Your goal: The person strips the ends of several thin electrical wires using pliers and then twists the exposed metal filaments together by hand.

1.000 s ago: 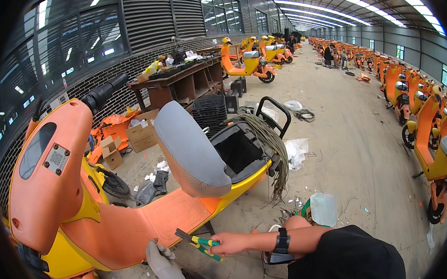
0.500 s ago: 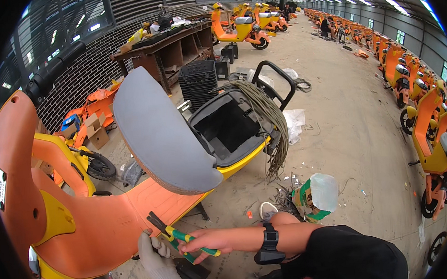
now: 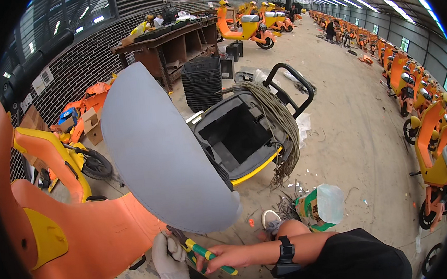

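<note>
- Two hands meet low over the footboard side of an orange and yellow scooter point(image 3: 86, 235), just below the front edge of its grey seat point(image 3: 162, 148).
- The right hand point(image 3: 223, 257), bare, has its grip closed around the handles of green and yellow pliers point(image 3: 202, 250); their dark head points toward the left fingertips, near the seat's lower edge. Whether the plier jaws are apart or together cannot be told.
- The left hand point(image 3: 170, 263), in a pale glove, has curled fingers right beside the plier head. Its grip cannot be read: anything pinched there is hidden or too small to make out.
- The seat is tipped up and forward, leaving the storage compartment point(image 3: 245, 168) uncovered behind it. A bundle of grey-green strands point(image 3: 276, 116) drapes over the compartment's rear end and hangs down its side, beside the black rear rail point(image 3: 303, 101).
- The step in hand appears to be close plier work, with the left hand guiding or steadying and the right handling the tool.
- The next move seems to call for lining up the plier head with the exact spot, keeping gloved fingers out of the bite and the seat cover unscratched, then a controlled squeeze.
- Farther off, a brown desk point(image 3: 148, 44) stands along the brick wall.
</note>
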Motion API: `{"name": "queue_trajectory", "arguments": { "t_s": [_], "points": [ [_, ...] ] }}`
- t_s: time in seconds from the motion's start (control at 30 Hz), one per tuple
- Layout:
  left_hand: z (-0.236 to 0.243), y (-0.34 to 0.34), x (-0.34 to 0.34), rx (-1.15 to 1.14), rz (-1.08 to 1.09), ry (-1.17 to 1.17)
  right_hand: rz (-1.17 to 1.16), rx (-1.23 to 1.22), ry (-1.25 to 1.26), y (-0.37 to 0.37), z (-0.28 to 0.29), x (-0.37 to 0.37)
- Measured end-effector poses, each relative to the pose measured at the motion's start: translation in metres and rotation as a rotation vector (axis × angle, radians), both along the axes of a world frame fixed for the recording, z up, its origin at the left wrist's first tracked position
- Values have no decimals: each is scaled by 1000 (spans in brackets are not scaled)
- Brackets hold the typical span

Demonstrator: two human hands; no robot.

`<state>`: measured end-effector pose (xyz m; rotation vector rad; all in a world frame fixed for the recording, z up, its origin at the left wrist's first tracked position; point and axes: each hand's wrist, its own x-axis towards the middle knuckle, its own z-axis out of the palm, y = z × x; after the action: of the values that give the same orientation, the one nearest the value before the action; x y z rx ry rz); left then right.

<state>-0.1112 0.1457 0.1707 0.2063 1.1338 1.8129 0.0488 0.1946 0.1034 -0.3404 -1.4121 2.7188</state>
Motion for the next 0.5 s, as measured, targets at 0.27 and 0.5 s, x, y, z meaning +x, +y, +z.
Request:
{"name": "queue_trajectory", "arguments": {
  "t_s": [0.27,0.5],
  "points": [
    [-7,-1,-1,-51,-61,-12,1,141,-51,3,12,9],
    [-10,-7,3,27,-101,-123,-81,117,-35,-1,20,23]
  ]
}}
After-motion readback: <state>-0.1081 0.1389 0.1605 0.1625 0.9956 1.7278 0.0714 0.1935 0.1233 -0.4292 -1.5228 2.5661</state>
